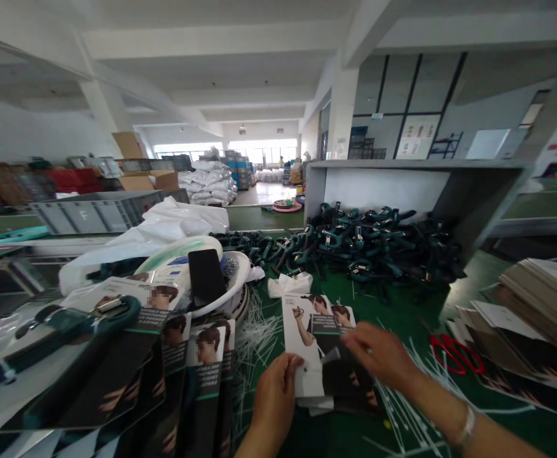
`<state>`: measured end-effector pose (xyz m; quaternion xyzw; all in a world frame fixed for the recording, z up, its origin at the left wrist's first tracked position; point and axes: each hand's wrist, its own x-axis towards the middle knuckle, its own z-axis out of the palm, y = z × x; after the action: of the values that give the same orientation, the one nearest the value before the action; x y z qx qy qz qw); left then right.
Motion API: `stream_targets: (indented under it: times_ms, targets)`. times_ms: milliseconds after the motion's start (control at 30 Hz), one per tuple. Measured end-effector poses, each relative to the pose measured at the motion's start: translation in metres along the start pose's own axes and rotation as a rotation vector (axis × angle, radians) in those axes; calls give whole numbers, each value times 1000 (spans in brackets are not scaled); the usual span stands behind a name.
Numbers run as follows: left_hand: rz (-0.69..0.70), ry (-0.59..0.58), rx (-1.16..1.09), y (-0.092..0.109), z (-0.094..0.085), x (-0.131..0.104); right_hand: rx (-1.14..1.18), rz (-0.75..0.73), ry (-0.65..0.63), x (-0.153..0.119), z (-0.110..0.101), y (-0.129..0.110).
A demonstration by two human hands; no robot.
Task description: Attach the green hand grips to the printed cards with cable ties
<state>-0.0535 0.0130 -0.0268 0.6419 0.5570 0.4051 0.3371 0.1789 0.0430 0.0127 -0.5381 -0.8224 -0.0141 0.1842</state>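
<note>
A small stack of printed cards [307, 375] lies on the green table, white on the left and dark on the right. My left hand [276, 388] is at the stack's left edge, thumb and fingers pressed together on the cards. My right hand [378, 353] is over the right side of the stack, its fingers blurred; what they hold, if anything, cannot be made out. A small grey piece [330, 356] shows on the cards between the hands. White plastic ties [407, 413] lie by my right forearm.
Red scissors [456, 354] and card stacks [536, 305] are at the right. Dark green grip tools [378, 245] are heaped behind. A white basket [243, 277] with a black phone [206, 277] stands left, near carded tools [68, 356].
</note>
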Motion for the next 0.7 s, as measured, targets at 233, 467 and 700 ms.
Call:
stream_targets:
  times_ms: [233, 467, 700]
  targets:
    - [187, 41, 36, -22, 20, 7, -278, 528, -97, 95, -6, 154]
    - [354, 21, 177, -53, 33, 13, -306, 555, -192, 149, 19, 175]
    - [251, -158, 237, -45, 22, 9, -449, 365, -106, 131, -4, 145]
